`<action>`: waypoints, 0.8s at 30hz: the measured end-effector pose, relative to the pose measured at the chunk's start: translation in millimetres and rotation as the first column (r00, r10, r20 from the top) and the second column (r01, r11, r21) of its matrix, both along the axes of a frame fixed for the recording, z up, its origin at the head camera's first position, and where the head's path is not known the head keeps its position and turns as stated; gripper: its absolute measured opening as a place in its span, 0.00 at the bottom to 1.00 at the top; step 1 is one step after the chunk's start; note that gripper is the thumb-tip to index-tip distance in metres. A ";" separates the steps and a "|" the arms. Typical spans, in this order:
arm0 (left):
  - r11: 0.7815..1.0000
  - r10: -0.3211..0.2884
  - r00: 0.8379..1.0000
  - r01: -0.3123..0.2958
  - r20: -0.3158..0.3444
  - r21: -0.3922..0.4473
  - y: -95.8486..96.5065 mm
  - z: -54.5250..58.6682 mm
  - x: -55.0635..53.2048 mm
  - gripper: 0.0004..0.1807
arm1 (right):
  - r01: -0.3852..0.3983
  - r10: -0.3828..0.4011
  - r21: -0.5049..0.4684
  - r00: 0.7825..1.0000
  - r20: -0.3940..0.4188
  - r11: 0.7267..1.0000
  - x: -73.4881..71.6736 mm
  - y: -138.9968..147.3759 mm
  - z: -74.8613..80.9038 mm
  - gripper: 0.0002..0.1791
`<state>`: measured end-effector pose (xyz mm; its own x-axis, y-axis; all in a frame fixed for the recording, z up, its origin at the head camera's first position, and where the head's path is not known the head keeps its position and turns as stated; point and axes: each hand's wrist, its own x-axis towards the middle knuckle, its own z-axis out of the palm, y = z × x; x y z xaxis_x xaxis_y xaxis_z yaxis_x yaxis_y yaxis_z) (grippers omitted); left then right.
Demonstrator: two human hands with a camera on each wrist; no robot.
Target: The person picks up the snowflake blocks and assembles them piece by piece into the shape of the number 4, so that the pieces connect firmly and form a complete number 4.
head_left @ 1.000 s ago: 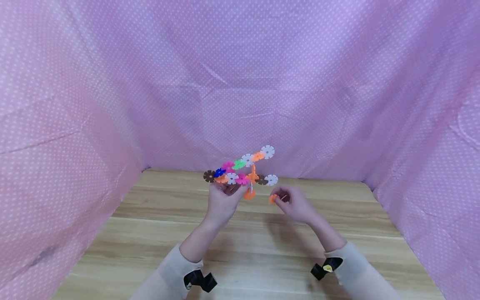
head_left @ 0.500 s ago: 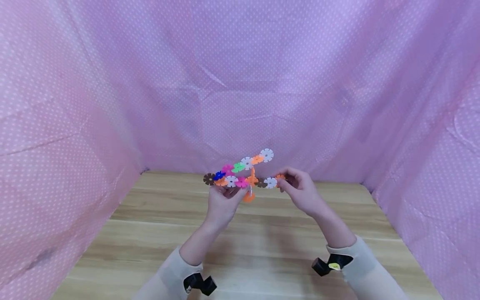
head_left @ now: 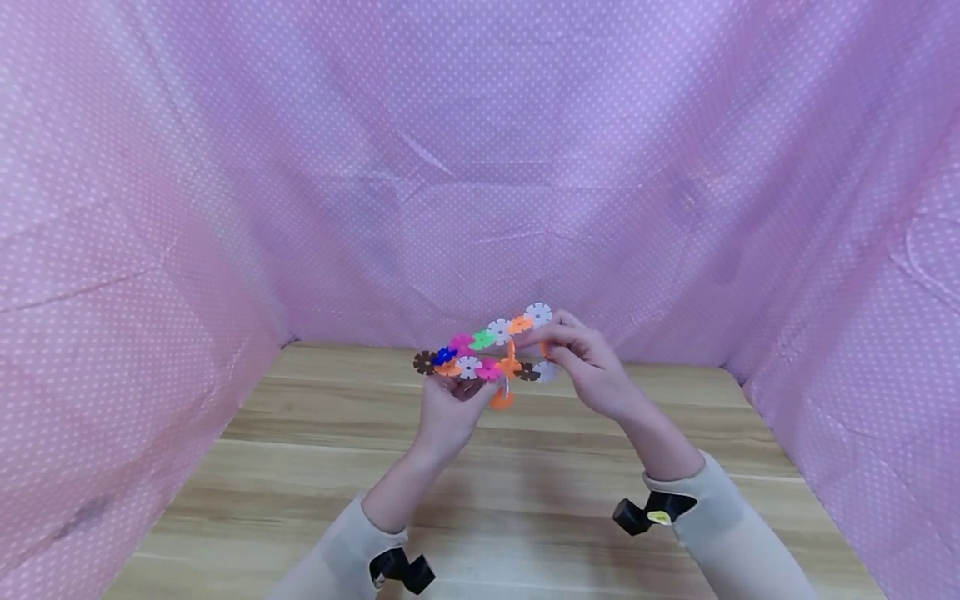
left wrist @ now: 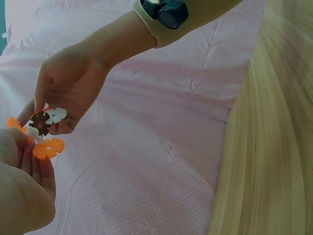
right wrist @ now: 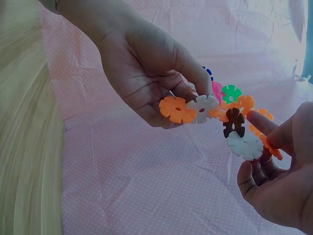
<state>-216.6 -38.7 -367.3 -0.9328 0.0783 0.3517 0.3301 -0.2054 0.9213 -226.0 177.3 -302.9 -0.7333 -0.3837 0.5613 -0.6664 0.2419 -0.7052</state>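
A model of linked, notched flower-shaped plastic discs [head_left: 489,368] in several colours is held above the table. My left hand [head_left: 450,412] grips its lower row from below. My right hand [head_left: 588,367] pinches an orange disc [right wrist: 271,148] at the right end, beside the white disc [right wrist: 244,146] that follows a brown disc [right wrist: 234,123]. Its index finger reaches to an orange disc [right wrist: 245,103] in the model's middle. The upper row slants back to a white disc [head_left: 537,314]. Whether the pinched disc is slotted into the white one I cannot tell.
Below the hands lies a wood-grain table [head_left: 315,467]. Pink dotted cloth [head_left: 480,208] hangs behind it and on both sides. Black wrist cameras [head_left: 405,571] are strapped over pale sleeves [head_left: 723,508].
My right hand has brought the orange disc up to the white end disc, then shifted left and back, its index finger now reaching into the model. My left hand keeps its grip, nearly still.
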 end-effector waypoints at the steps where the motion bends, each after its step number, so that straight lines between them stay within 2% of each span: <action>1: 1.000 -0.002 1.000 0.002 -0.002 0.002 0.4 -0.1 0.1 0.25 | -0.004 0.004 -0.002 1.000 -0.004 1.000 -0.2 -0.7 1.0 0.20; 8: 1.000 -0.012 1.000 0.012 0.005 -0.029 2.6 -1.3 0.9 0.20 | -0.002 0.002 -0.012 1.000 -0.015 1.000 0.0 -5.4 6.4 0.18; 12: 0.999 -0.024 1.000 0.025 0.010 -0.043 3.8 -2.8 1.5 0.16 | -0.027 0.026 -0.031 0.999 -0.021 0.999 -0.6 -8.5 7.6 0.17; 18: 0.998 -0.053 0.998 0.054 0.024 -0.032 5.5 -4.6 2.0 0.19 | -0.075 0.072 -0.111 0.997 -0.033 0.991 -4.0 -12.1 8.1 0.12; 24: 0.998 -0.058 0.998 0.059 0.014 -0.039 6.2 -4.6 2.7 0.21 | -0.100 0.098 -0.181 0.995 -0.017 0.978 -5.6 -13.2 8.6 0.11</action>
<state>-213.9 -32.5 -371.9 -0.9307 0.1464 0.3351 0.3064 -0.1878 0.9332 -231.6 164.1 -294.2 -0.6919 -0.3452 0.6341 -0.6865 0.0426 -0.7259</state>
